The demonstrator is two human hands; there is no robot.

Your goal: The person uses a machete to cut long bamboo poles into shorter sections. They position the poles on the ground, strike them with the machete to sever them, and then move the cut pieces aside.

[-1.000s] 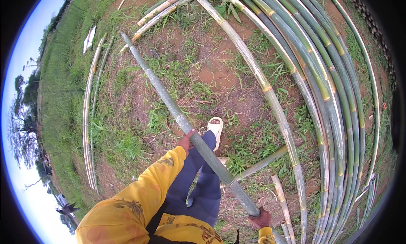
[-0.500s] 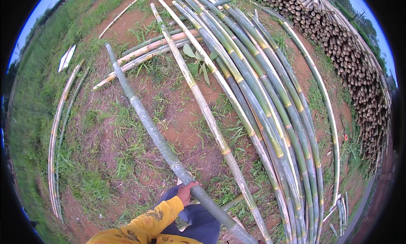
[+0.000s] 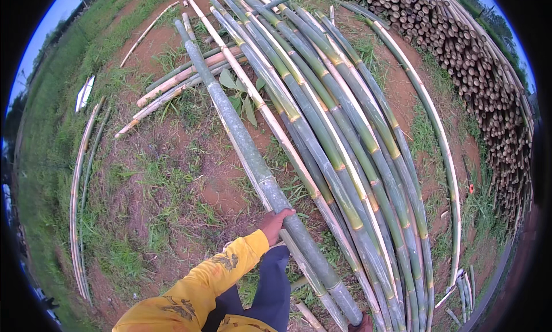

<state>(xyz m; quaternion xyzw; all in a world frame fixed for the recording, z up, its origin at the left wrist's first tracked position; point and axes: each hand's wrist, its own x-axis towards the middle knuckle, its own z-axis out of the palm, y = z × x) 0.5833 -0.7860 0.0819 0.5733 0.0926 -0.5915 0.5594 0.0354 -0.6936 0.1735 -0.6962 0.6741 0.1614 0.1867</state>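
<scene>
While the left hand (image 3: 276,224) wraps round the green pole (image 3: 251,159), its thumb over the top, the right hand (image 3: 361,323) sits at that pole's near end, mostly cut off by the lower edge, so I cannot tell how firmly it grasps. The green pole slants from the upper left down to the lower right, left of the large bundle (image 3: 345,165). A pale pole (image 3: 310,279) shows along its left side, partly hidden beneath it; whether the two touch, I cannot tell. Farther off, the green pole passes in front of the cross poles (image 3: 178,82), with some leaves (image 3: 248,110) just to its right. The yellow sleeve (image 3: 224,263) comes up from the lower left, beside the dark trousers (image 3: 273,286). Two thin poles (image 3: 73,217) lie side by side well off to the left, near a white sheet (image 3: 85,94). Beyond the bundle, a curved pole (image 3: 443,139) lies apart on the right, and a tall stack (image 3: 454,62) of cut stems shows its ends at the upper right.
</scene>
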